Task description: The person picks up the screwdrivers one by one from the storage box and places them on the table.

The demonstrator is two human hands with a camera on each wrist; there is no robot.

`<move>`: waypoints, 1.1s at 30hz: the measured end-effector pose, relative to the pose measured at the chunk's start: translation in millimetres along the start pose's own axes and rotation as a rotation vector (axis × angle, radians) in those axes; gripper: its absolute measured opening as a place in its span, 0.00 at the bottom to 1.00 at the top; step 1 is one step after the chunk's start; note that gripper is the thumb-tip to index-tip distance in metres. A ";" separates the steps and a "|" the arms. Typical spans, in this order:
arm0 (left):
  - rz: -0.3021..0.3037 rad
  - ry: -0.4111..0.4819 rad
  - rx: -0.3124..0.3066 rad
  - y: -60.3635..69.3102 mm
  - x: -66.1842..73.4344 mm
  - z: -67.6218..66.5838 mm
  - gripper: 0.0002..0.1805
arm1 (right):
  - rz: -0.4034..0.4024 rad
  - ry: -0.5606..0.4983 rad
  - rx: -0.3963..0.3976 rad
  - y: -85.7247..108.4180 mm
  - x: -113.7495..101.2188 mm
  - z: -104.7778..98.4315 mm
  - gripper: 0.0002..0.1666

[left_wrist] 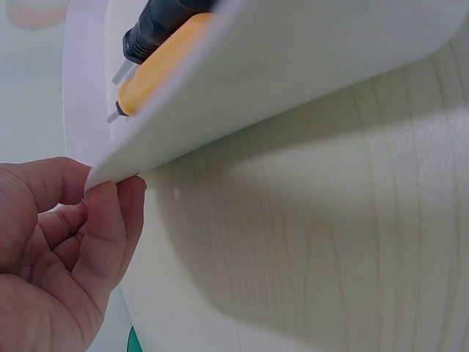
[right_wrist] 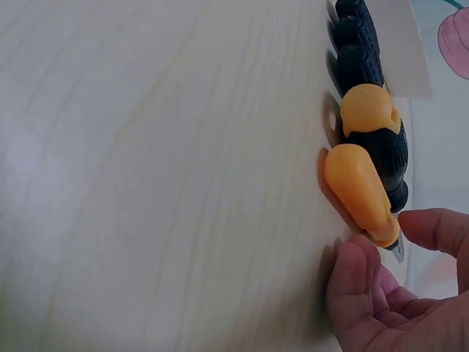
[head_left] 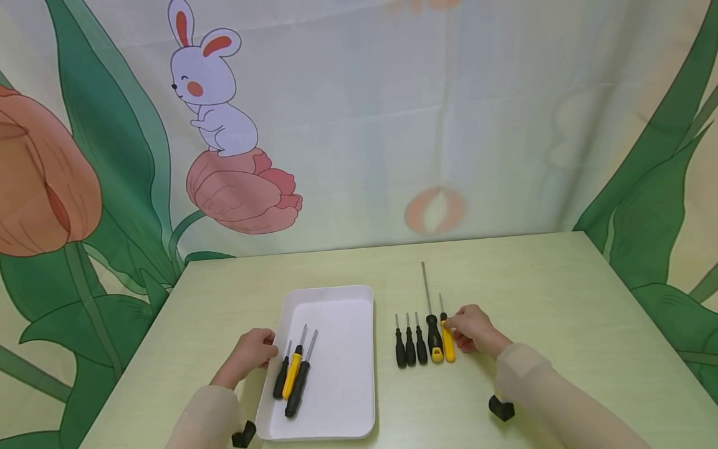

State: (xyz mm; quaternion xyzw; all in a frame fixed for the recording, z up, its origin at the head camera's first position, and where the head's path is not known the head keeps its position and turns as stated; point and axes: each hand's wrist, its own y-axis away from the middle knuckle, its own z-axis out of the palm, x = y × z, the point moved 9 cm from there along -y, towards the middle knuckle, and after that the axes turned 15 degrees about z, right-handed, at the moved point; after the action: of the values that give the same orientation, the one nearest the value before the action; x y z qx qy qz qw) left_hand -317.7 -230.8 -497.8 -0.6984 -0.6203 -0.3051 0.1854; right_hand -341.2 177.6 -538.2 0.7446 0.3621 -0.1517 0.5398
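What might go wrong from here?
The right hand pinches the yellow screwdriver close beside the longest screwdriver, so lifting could nudge that one. The pinch sits near the handle's shaft end, so the handle may dip. The left hand grips the tray; a tug might roll the screwdrivers inside.

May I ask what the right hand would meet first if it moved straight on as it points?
The yellow-handled screwdriver at the grip of the right hand would come first; just beyond it, probably, the larger black-and-yellow screwdriver, though depth is unclear.
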 end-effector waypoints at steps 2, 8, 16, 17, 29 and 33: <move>0.000 0.004 0.002 0.6 1.0 -0.3 0.10 | 0.003 0.002 -0.001 -0.1 0.3 -1.0 0.12; -0.010 0.016 -0.004 2.0 2.4 -0.4 0.10 | -0.001 -0.009 -0.005 2.2 -3.1 -4.4 0.12; -0.007 0.012 -0.005 1.1 1.3 -0.2 0.10 | -0.042 -0.021 0.008 7.2 -12.1 -7.1 0.12; -0.005 0.011 -0.004 1.0 1.0 -0.1 0.10 | -0.045 -0.020 0.009 8.3 -13.0 -6.9 0.13; -0.003 0.004 -0.011 -0.7 -2.4 0.9 0.10 | -0.065 -0.083 -0.069 24.5 -25.0 2.5 0.16; -0.003 0.006 -0.010 -0.7 -2.4 0.8 0.10 | -0.088 -0.102 -0.111 31.7 -28.7 7.8 0.16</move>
State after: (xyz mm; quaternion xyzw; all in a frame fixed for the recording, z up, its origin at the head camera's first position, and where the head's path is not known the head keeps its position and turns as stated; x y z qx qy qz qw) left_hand -318.4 -231.9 -500.0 -0.6975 -0.6192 -0.3106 0.1832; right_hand -337.5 154.8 -501.4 0.6881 0.3746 -0.1926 0.5908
